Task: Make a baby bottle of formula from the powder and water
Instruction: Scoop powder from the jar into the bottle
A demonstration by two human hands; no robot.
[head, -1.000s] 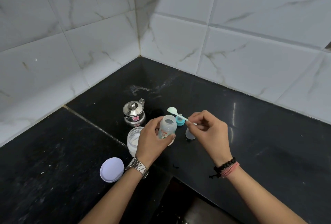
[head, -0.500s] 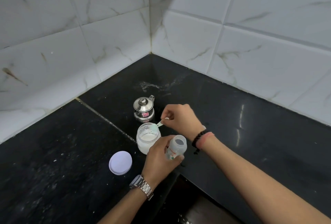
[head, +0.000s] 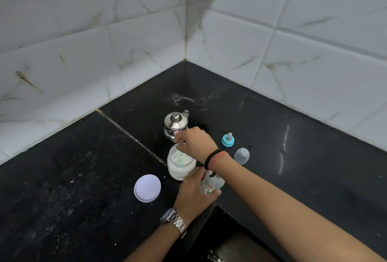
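Observation:
My left hand (head: pixel 193 193) grips the open baby bottle (head: pixel 212 184) upright near the counter's front edge. Just behind it stands the clear powder jar (head: pixel 180 166), lid off, white powder inside. My right hand (head: pixel 195 141) reaches over the jar's mouth and pinches a pale green spoon (head: pixel 179 157), whose bowl is down inside the jar. My right wrist hides the bottle's neck. The blue teat ring (head: pixel 227 140) and the clear bottle cap (head: pixel 241 155) lie on the counter to the right. A small steel kettle (head: pixel 175 124) stands behind the jar.
The jar's white lid (head: pixel 147 187) lies flat on the black stone counter (head: pixel 73 178), left of my left hand. White tiled walls meet in a corner behind. The counter's front edge steps down near the bottle. Powder specks dot the counter.
My right hand has carried the spoon from over the bottle across to the jar and lowered it in. My left hand has drawn the bottle nearer the front edge.

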